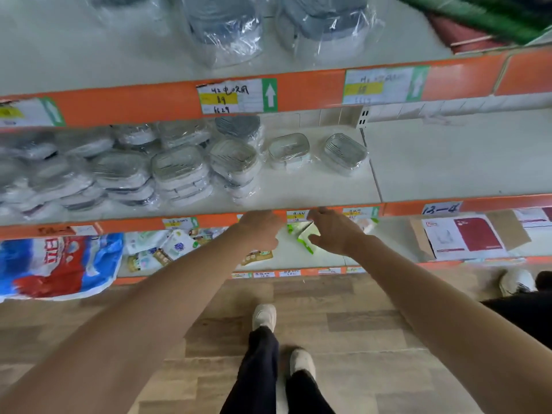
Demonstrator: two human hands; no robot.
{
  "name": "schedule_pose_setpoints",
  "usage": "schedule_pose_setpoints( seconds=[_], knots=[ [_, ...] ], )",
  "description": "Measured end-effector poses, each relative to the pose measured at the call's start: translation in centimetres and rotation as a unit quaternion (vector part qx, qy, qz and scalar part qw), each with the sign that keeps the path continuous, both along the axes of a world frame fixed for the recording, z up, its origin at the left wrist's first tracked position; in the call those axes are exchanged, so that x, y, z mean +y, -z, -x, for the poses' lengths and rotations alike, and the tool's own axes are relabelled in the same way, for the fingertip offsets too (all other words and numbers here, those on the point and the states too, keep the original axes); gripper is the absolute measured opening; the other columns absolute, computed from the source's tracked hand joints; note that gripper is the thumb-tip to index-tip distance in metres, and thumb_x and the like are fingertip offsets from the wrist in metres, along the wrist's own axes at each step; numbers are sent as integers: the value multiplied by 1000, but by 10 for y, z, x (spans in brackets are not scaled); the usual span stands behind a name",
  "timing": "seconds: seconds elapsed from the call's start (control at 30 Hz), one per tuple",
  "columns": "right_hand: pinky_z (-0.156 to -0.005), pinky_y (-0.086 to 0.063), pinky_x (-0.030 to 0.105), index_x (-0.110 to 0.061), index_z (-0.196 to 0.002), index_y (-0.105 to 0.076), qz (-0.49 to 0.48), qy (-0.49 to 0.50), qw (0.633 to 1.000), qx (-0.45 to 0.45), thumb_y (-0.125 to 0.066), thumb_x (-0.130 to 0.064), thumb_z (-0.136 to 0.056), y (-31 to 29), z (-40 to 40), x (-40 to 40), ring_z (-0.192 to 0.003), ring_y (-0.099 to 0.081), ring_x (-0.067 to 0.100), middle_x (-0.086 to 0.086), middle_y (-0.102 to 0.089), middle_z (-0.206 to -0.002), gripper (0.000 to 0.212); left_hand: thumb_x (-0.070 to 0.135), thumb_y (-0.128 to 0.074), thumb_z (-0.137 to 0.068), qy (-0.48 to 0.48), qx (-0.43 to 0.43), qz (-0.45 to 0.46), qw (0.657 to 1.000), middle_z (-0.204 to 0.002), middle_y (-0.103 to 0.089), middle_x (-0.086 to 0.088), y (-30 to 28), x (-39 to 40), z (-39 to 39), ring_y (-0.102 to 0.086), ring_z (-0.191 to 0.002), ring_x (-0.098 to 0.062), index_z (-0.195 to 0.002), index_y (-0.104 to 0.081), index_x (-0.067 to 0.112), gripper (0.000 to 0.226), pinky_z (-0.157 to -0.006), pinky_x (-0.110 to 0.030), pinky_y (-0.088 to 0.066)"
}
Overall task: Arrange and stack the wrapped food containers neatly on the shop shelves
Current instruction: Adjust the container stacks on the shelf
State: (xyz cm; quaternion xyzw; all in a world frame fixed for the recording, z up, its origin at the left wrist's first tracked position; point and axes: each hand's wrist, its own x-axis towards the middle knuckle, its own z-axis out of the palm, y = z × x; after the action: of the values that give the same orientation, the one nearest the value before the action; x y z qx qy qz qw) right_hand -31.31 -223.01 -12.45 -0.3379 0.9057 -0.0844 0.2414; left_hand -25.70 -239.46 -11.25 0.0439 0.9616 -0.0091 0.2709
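Several plastic-wrapped food containers (179,171) stand in stacks on the left half of the middle shelf (313,192). Two single containers sit apart to their right, one (288,150) nearer the stacks and one (345,150) by the shelf divider. My left hand (263,230) and my right hand (331,231) are both in front of the shelf's orange front edge, just below it, side by side. Neither hand holds anything; the fingers hang loosely, pointing toward the shelf.
Larger wrapped containers (224,28) stand on the top shelf. The lower shelf holds small packets (167,246), a blue-and-red bag (56,264) and a cardboard box (466,234). The middle shelf's right bay (463,156) is bare. Another person's shoe (516,280) is at right.
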Motion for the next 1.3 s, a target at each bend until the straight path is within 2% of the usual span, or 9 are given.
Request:
schedule_pose_setpoints(
  seconds=[0.17, 0.27, 0.4, 0.57, 0.67, 0.8, 0.93, 1.13, 1.3],
  knots=[
    [-94, -43, 34, -7, -133, -42, -2, -83, 997, 5, -53, -24, -92, -56, -21, -20, -118, -50, 28, 11, -49, -129, 45, 18, -57, -90, -34, -33, -79, 996, -118, -59, -10, -59, -15, -30, -55, -108, -26, -113, -61, 6, 26, -82, -27, -43],
    [-91, -43, 34, -8, -129, -46, 20, -112, 993, 29, -53, -24, -92, -94, -27, -35, -115, -51, 28, 10, -51, -124, 41, 19, -57, -91, -58, -7, -94, 994, -116, -61, -9, -98, -31, -43, -56, -107, -23, -112, -63, 6, 25, -83, -26, -43],
    [-92, -42, 33, -10, -126, -51, 65, -129, 987, 63, -55, -23, -92, -151, -32, -49, -112, -52, 26, 9, -54, -121, 37, 18, -58, -91, -87, 42, -110, 989, -112, -65, -8, -148, -48, -50, -59, -104, -22, -105, -66, 4, 22, -91, -35, -48],
    [-92, -42, 31, -9, -120, -57, 100, -161, 973, 134, -56, -22, -92, -219, -33, -56, -109, -55, 25, 9, -58, -117, 31, 14, -56, -89, -87, 161, -119, 976, -87, -65, -5, -205, -52, -50, -58, -84, -19, -83, -66, 11, 12, -76, -27, -44],
    [-87, -40, 28, -9, -119, -58, 132, -140, 967, 168, -57, -20, -90, -256, -25, -58, -104, -56, 24, 10, -58, -114, 30, 15, -59, -87, -92, 249, -134, 955, -81, -62, -1, -234, -57, -45, -58, -82, -19, -78, -63, 13, 10, -72, -26, -44],
    [-87, -41, 28, -8, -119, -59, 144, -109, 964, 197, -59, -19, -90, -288, -5, -58, -100, -56, 22, 10, -58, -115, 31, 16, -57, -87, -111, 327, -167, 923, -96, -66, -6, -259, -69, -27, -60, -92, -20, -92, -68, 9, 14, -83, -33, -49],
    [-89, -40, 31, -7, -120, -57, 103, -67, 963, 240, -58, -22, -90, -306, 30, -62, -108, -54, 26, 11, -56, -118, 33, 17, -56, -90, -118, 370, -192, 901, -107, -61, -9, -262, -80, -1, -57, -102, -22, -105, -64, 6, 20, -88, -33, -46],
    [-98, -41, 36, -7, -137, -44, 25, 1, 964, 266, -58, -24, -91, -311, 68, -76, -121, -48, 28, 12, -48, -135, 52, 16, -54, -93, -81, 341, -171, 921, -135, -47, -9, -263, -108, 37, -45, -123, -24, -133, -48, 6, 42, -96, -28, -35],
    [-103, -39, 41, -16, -143, -36, -38, 51, 956, 287, -54, -42, -91, -308, 101, -87, -128, -41, 28, 12, -44, -138, 61, 4, -57, -84, -26, 231, -98, 968, -150, -27, -7, -278, -135, 70, -27, -139, -23, -147, -28, 7, 69, -112, -34, -29]
  ],
)
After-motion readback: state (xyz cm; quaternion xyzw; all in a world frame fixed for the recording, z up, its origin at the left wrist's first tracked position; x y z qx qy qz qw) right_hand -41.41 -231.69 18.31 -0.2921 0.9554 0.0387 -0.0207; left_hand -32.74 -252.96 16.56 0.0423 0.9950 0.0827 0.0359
